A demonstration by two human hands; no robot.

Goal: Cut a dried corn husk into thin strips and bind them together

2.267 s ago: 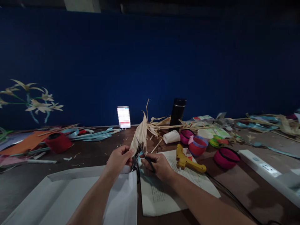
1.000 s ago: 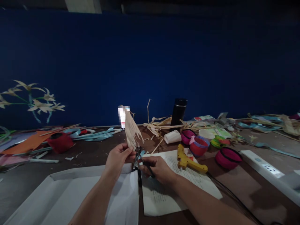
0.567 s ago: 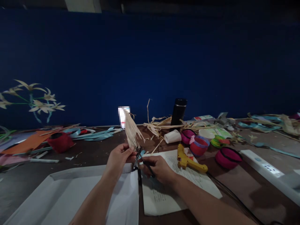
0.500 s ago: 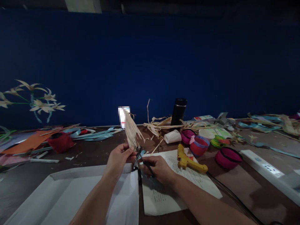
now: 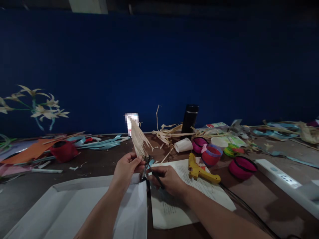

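Left hand [image 5: 126, 168] — grip pinched on a pale dried husk [image 5: 138, 138], right hand [image 5: 171, 179] — grip wrapped around dark scissors [image 5: 159, 179], yellow glue gun [image 5: 199, 172] on printed paper [image 5: 171, 212] nearby

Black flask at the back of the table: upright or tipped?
Upright: the black flask stands with its cap uppermost, leaning slightly in the picture. Pale dry strips cross its foot, partly hiding it.

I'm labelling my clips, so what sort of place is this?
Probably a craft workspace: a glue gun lies on paper, blue ribbons lie toward the left, and the left hand holds a frayed pale strip.
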